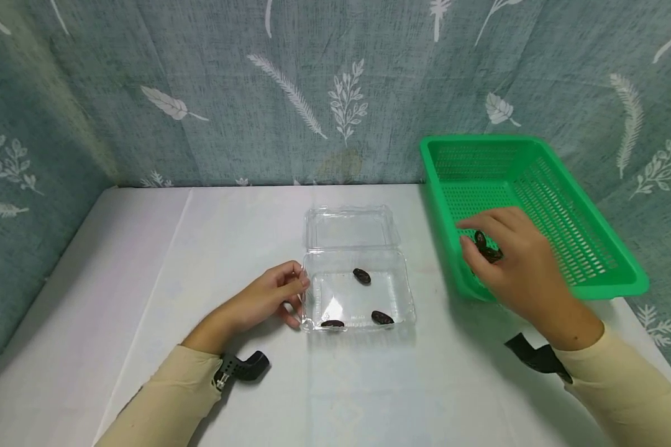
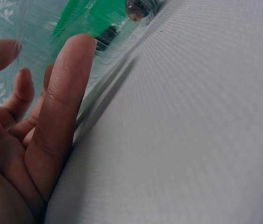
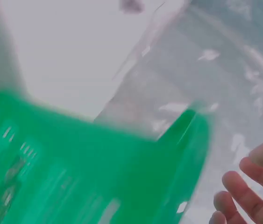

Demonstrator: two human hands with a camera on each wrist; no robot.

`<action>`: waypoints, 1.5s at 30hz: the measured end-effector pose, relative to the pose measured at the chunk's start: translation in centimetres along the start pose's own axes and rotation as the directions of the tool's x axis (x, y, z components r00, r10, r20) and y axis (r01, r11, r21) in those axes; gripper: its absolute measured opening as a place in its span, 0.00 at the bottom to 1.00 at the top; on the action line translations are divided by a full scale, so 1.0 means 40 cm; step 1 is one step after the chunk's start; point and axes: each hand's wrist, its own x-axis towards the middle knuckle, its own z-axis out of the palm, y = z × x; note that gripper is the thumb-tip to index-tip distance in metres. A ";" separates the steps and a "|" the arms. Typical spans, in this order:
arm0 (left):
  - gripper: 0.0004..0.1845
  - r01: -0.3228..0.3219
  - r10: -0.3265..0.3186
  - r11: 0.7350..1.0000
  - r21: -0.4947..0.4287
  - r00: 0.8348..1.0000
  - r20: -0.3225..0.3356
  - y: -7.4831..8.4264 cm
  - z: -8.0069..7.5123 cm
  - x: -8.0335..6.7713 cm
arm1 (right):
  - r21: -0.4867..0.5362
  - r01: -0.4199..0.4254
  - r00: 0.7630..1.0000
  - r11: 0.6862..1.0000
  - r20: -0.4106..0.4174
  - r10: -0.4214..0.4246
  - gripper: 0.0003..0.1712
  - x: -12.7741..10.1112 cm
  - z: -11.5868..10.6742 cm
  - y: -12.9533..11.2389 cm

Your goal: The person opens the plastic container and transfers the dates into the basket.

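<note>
A clear plastic clamshell container [image 1: 383,288] stands with its lid [image 1: 352,230] folded back. My left hand [image 1: 271,292] grips its left edge, thumb at the rim and fingers against the side. Inside lie dark wrinkled dates: one date [image 1: 361,276] in the middle, another date [image 1: 382,318] at the front right, a third date [image 1: 332,323] at the front left. My right hand [image 1: 517,264] hovers over the near left part of a green basket [image 1: 609,290], thumb and fingers apart. Dates [image 1: 489,251] in the basket show between them; the right wrist view shows nothing in the fingers [image 3: 241,189].
A white cloth [image 1: 212,230] covers the table. Behind and at the sides hangs a grey-green curtain [image 1: 212,74] with white leaf prints. The basket's slotted walls rise at the table's right edge, to the right of the container.
</note>
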 end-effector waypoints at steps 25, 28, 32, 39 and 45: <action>0.14 0.005 -0.005 1.000 -0.003 1.000 0.001 -0.003 0.001 0.009 | 0.288 0.042 0.947 0.957 0.293 -0.130 0.10 0.007 0.248 -0.181; 0.15 0.003 -0.003 1.000 -0.007 1.000 0.007 0.000 0.001 0.012 | 0.276 -0.001 0.911 0.961 0.397 -0.113 0.11 0.007 0.265 -0.180; 0.15 0.001 -0.001 1.000 -0.013 1.000 0.015 0.001 0.001 0.012 | 0.279 -0.039 0.856 0.959 0.505 -0.112 0.12 0.013 0.282 -0.178; 0.14 0.008 -0.008 1.000 -0.012 1.000 0.004 0.003 0.000 0.007 | 0.308 -0.097 0.742 0.946 0.656 -0.138 0.09 0.028 0.316 -0.179; 0.14 0.009 -0.009 1.000 -0.005 1.000 -0.006 0.002 -0.003 0.001 | 0.368 -0.152 0.678 0.917 0.714 -0.174 0.10 0.030 0.340 -0.168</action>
